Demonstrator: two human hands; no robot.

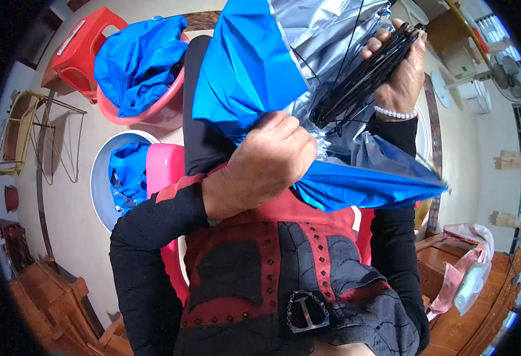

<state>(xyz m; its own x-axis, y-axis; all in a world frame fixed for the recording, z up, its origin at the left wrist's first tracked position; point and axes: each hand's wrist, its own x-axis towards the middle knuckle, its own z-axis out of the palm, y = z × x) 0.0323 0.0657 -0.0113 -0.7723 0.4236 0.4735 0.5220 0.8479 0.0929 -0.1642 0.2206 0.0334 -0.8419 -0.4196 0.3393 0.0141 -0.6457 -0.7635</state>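
Fingers of the right hand (pixel 400 74) hold the black ribs (pixel 364 74) bunched so the left hand (pixel 266 163), closed tight, can pinch the blue umbrella cloth (pixel 248 65).

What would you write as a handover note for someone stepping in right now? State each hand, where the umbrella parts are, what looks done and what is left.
Left hand: closed in a fist on the blue umbrella cover, silver lining facing up.
Right hand: gripping the gathered bundle of black ribs.
Both are held over the lap.
Done, apparently: more blue covers lie in the pink basin and the pale blue basin on the person's left.
Left: this cover is still only partly gathered on its ribs; whether any rib tips are attached cannot be told.
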